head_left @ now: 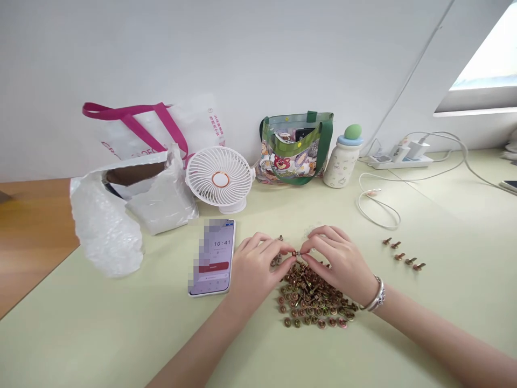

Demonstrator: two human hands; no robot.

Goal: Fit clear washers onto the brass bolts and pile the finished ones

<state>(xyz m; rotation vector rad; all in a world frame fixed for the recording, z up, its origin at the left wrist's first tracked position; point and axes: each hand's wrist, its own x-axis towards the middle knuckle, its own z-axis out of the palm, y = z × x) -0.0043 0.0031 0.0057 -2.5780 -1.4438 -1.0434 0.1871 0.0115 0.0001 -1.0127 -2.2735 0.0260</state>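
Both hands meet over a pile of small brass-coloured screws and washers (313,302) on the pale green table (121,328). My left hand (256,267) and my right hand (341,261) each pinch the ends of one small screw piece (295,253) held between their fingertips, just above the far edge of the pile. A silver bracelet sits on my right wrist. To the right, several assembled screws (404,257) lie in a row.
A phone (212,257) showing 10:41 lies left of my left hand. Behind stand a white fan (220,179), a bubble-wrap bag (107,221), a pink-handled bag (153,132), a cartoon tote (297,148), a bottle (343,159), and a power strip (398,156) with cables.
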